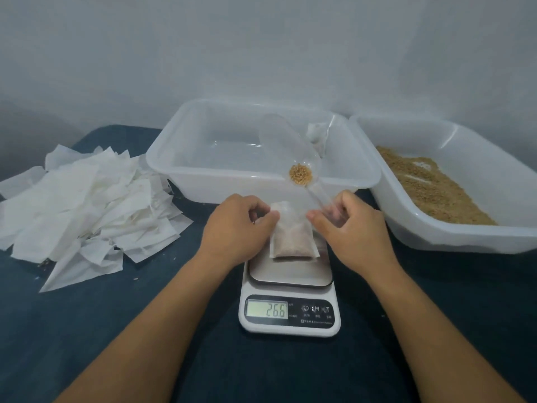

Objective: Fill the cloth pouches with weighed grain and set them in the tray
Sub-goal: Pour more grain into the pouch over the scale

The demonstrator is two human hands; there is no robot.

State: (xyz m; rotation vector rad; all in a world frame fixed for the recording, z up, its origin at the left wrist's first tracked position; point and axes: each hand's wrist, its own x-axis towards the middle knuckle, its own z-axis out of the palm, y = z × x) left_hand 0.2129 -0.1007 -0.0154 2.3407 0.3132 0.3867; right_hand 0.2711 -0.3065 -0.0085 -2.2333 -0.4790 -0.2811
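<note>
My left hand [236, 225] had its fingers pinched on the pouch [293, 237] sitting on the scale [290, 298]. My right hand [353, 225], fingers closed, gripped the clear scoop [290, 152], which pointed toward 11 o'clock over the tray [203, 175].

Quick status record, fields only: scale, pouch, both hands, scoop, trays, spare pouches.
scale: display shows 266; decimal point unclear
pouch: part-filled pouch lies on the scale platform
left hand: left hand pinches the pouch's top left edge
right hand: right hand touches the pouch's top right, holds the scoop handle
scoop: clear scoop, a little grain near its handle end
middle tray: middle tray holds one pouch at back right
right tray: right tray holds loose grain
spare pouches: pile at left
</note>
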